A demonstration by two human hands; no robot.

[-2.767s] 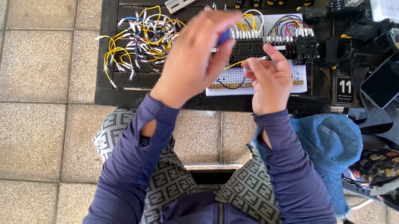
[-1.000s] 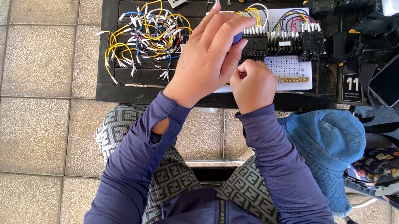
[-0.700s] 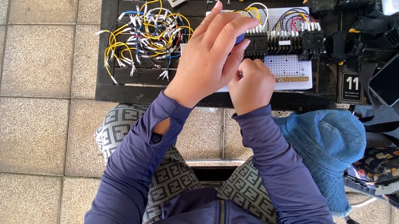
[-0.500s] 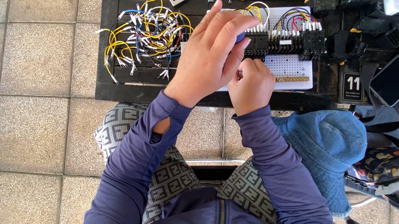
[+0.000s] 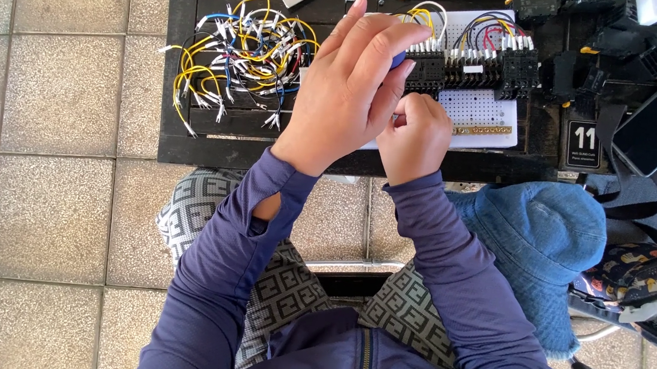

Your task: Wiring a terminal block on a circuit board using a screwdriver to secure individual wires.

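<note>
Head view: I am curling my left hand [image 5: 353, 95] around a light, rigid blue-handled tool [image 5: 396, 59], while my right hand [image 5: 415, 137], fisted, is steadying the black terminal row [image 5: 471, 68].

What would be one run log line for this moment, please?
left hand: over blue-handled tool | right hand: fist at white perforated board | terminal blocks: wired | loose wires: left

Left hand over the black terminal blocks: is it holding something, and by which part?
The left hand grips a blue-handled tool, probably a screwdriver, by the handle; only a sliver shows. The right hand is closed; what it holds is hidden.
</note>
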